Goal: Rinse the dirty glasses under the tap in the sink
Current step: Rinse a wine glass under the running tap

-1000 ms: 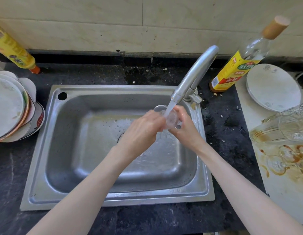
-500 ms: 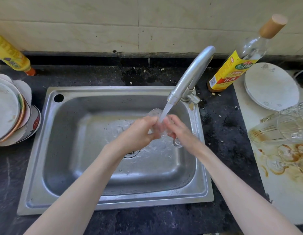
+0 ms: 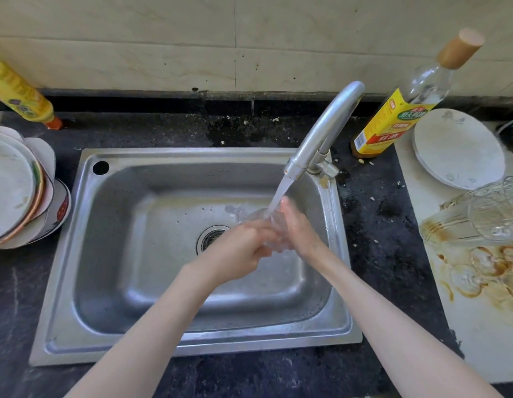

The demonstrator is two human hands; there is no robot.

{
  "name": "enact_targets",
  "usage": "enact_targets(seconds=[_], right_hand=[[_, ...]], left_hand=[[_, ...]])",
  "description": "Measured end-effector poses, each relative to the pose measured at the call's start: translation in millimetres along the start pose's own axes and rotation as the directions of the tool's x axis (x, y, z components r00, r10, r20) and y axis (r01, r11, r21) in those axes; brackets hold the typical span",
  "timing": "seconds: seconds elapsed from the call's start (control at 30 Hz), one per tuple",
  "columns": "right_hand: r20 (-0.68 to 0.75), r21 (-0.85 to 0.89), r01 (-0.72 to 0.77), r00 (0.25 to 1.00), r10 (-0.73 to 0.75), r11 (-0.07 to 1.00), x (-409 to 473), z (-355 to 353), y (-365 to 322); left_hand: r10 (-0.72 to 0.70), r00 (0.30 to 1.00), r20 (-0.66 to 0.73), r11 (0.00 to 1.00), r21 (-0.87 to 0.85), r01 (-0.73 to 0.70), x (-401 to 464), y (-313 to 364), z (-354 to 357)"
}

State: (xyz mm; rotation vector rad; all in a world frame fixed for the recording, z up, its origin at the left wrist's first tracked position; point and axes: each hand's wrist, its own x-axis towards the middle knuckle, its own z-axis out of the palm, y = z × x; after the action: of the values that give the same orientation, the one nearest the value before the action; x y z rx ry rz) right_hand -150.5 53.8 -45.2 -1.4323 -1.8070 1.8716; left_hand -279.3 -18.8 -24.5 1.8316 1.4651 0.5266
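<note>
Both hands met over the right half of the stainless sink [image 3: 86, 254], under the water stream [image 3: 281, 193] falling from the tap [image 3: 321, 139]. The left hand [image 3: 238, 254] had its fingers curled around a small clear glass [image 3: 274, 225], and the right hand [image 3: 299, 228] pressed against the glass's other side with fingers bent round it; blur and water hid the glass's exact tilt. The stream struck the glass just above the fingers.

Left of the hands the basin lay open down to the drain strainer [image 3: 210, 237], which sat just beside the left hand's knuckles. To the right, the sink's right wall stood near the right wrist, and the tap base rose just beyond the hands at that rim.

Well to the right of the hands, across a strip of dark counter [image 3: 378, 254], a white board [image 3: 479, 340] carried brown-stained dirty glasses [image 3: 479, 222] lying on their sides and a white plate [image 3: 459, 147]. A yellow-labelled bottle [image 3: 393, 124] stood beyond the tap. Far left of the hands, stacked plates [image 3: 17, 185] overlapped near the sink's left rim, with a yellow bottle [image 3: 20, 93] behind them.
</note>
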Motion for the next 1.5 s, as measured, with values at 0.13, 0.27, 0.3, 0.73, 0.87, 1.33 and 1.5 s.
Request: enact_targets(seconds=[0.13,0.27,0.3,0.73,0.87,1.33,1.5], right_hand=[[0.223,0.077,-0.121,0.969,0.102,0.990,-0.8,-8.3,-1.6],[0.100,0.060,0.060,0.993,-0.066,0.996,-12.1,-0.8,-2.5],[0.075,0.080,0.083,0.993,-0.089,0.993,-12.8,1.3,-1.6],[-0.033,0.041,0.071,0.997,-0.070,0.997,-16.5,6.0,-6.7],[0.100,0.091,-0.116,0.989,0.106,0.989,-17.9,4.1,-11.5],[0.165,0.123,-0.082,0.984,0.062,0.989,-18.0,-0.9,-6.6],[0.103,-0.021,0.014,0.995,-0.012,1.000,-23.9,-4.7,-7.1]], left_hand=[[-0.107,0.994,0.019,0.994,-0.001,0.107,-3.2,-4.8,-8.4],[-0.275,0.947,-0.167,0.937,-0.266,0.225,-1.6,-0.7,-6.7],[-0.263,0.953,-0.148,0.936,-0.277,0.215,-1.3,0.7,-8.2],[-0.170,0.983,-0.069,0.962,-0.227,0.150,-0.8,6.8,-25.5],[-0.167,0.960,0.222,0.986,0.040,0.163,-2.6,1.6,-32.2],[-0.202,0.971,0.125,0.968,-0.127,0.217,-2.1,3.6,-33.1],[-0.268,0.960,-0.082,0.944,-0.222,0.244,-8.8,-0.2,-19.2]])
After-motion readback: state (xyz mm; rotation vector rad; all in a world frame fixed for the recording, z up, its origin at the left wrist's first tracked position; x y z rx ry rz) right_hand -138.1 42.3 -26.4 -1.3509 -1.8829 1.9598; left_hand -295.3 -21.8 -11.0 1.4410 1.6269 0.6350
